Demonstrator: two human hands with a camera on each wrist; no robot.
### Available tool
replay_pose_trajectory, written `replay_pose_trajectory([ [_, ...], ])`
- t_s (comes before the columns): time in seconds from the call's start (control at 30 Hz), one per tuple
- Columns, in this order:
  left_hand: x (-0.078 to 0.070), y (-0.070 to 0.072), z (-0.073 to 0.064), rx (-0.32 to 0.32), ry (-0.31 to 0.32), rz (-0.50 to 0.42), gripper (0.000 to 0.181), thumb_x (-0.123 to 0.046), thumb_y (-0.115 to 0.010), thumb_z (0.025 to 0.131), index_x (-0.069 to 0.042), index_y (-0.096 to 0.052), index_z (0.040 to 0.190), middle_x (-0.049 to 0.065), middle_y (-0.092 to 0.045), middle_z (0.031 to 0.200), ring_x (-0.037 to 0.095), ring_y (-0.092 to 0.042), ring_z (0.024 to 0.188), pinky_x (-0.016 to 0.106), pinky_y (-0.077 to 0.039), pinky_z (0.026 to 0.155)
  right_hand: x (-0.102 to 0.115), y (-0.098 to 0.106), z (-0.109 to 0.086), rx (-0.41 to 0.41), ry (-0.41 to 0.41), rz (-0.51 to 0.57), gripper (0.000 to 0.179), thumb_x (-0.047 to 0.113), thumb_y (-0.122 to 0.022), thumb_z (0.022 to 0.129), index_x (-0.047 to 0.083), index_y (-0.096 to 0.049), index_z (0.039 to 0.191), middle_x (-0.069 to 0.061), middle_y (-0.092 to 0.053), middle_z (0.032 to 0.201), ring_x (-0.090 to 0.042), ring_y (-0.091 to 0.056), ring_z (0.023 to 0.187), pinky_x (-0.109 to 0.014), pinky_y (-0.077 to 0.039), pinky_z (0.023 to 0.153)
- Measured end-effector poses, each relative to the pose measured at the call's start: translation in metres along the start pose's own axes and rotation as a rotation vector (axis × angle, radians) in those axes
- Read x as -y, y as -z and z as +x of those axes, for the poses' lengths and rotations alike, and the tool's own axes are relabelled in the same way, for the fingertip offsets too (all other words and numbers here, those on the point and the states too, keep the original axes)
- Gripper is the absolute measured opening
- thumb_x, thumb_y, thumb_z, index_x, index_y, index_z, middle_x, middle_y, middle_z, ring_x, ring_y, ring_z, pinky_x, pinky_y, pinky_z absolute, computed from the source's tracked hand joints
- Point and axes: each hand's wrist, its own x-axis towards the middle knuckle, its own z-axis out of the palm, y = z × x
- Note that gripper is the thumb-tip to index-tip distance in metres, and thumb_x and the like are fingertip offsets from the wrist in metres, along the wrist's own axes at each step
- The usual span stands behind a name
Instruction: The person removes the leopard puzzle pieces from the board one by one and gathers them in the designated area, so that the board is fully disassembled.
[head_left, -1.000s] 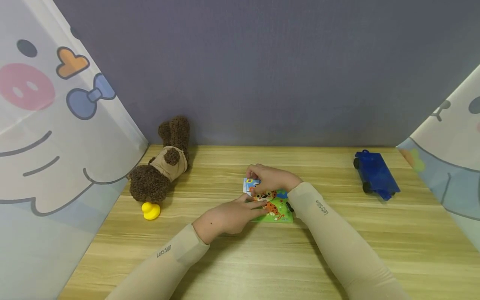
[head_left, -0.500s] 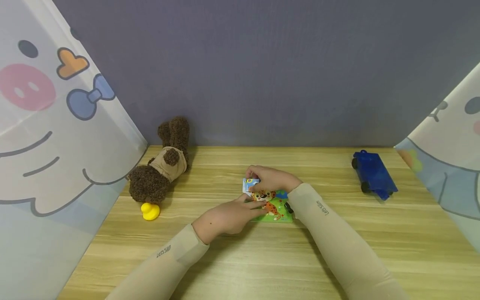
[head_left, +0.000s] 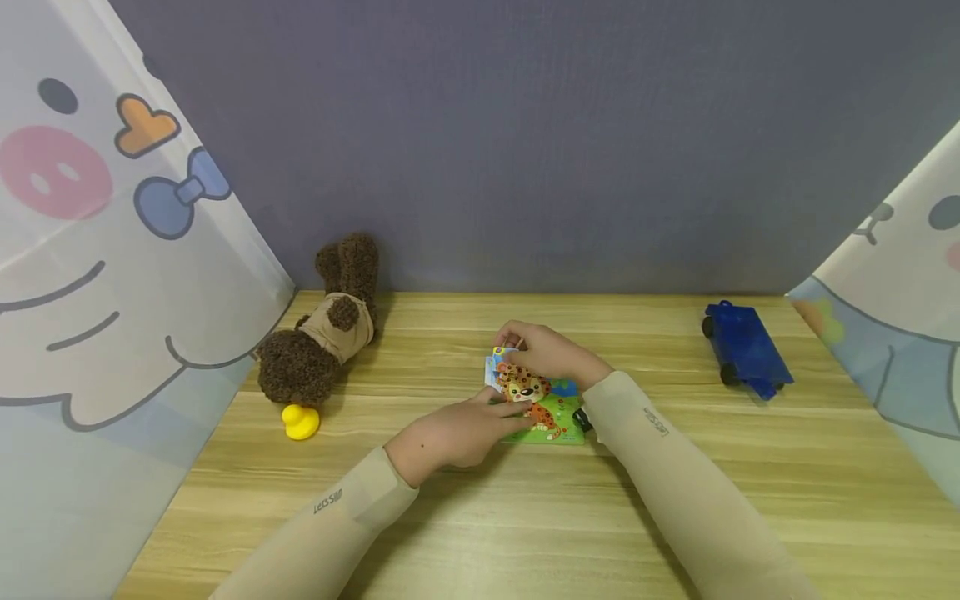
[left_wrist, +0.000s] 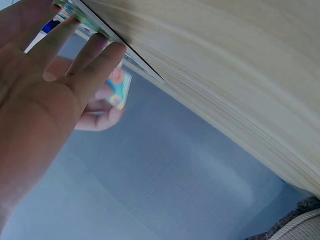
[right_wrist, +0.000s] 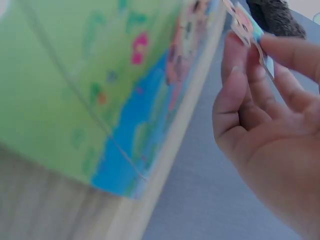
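A small jigsaw puzzle with a spotted leopard on green grass lies flat on the table. My right hand pinches a puzzle piece by its edge, raised at the puzzle's upper left corner; in the right wrist view this piece sits tilted between thumb and fingers. My left hand rests on the lower left of the puzzle with its fingers straight, as the left wrist view of the left hand also shows. A pale blue strip of the board shows beside the raised piece.
On the left lies a brown plush toy in a beige top, with a yellow rubber duck by it. A blue toy cart stands at the right. A grey wall rises behind the wooden table.
My right hand has risen slightly away from the puzzle, lifting the corner piece, and more of the leopard's head shows. The left hand has stayed in place.
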Motion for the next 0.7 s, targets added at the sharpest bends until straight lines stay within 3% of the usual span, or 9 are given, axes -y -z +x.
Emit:
replay_pose_trajectory([
  [0.13, 0.001, -0.001, 0.0, -0.001, 0.002, -0.004, 0.073, 0.007, -0.055, 0.105, -0.037, -0.045, 0.163, -0.01, -0.033, 0.176, 0.019, -0.043, 0.14, 0.017, -0.053, 0.081, 0.003, 0.009, -0.008, -0.076, -0.026, 0.076, 0.022, 0.023, -0.06, 0.11, 0.019, -0.064, 0.132, -0.009, -0.066, 0.122, -0.028, -0.067, 0.094, -0.036, -0.058, 0.068],
  [0.43, 0.006, -0.001, 0.0, -0.028, -0.015, 0.061, 0.069, 0.002, -0.051, 0.108, -0.04, -0.046, 0.162, -0.015, -0.037, 0.174, 0.018, -0.046, 0.143, 0.018, -0.054, 0.078, -0.008, 0.043, -0.034, -0.205, -0.004, 0.063, 0.027, 0.017, -0.061, 0.109, 0.009, -0.065, 0.134, -0.016, -0.067, 0.122, -0.027, -0.072, 0.101, -0.037, -0.064, 0.084],
  [0.7, 0.012, -0.001, 0.003, -0.075, -0.047, 0.051, 0.057, -0.006, -0.055, 0.11, -0.039, -0.055, 0.157, -0.013, -0.047, 0.169, 0.018, -0.052, 0.133, 0.025, -0.058, 0.094, -0.031, 0.065, -0.061, -0.193, -0.072, 0.112, 0.029, 0.018, -0.061, 0.109, 0.006, -0.063, 0.136, -0.018, -0.063, 0.122, -0.024, -0.071, 0.101, -0.045, -0.065, 0.09],
])
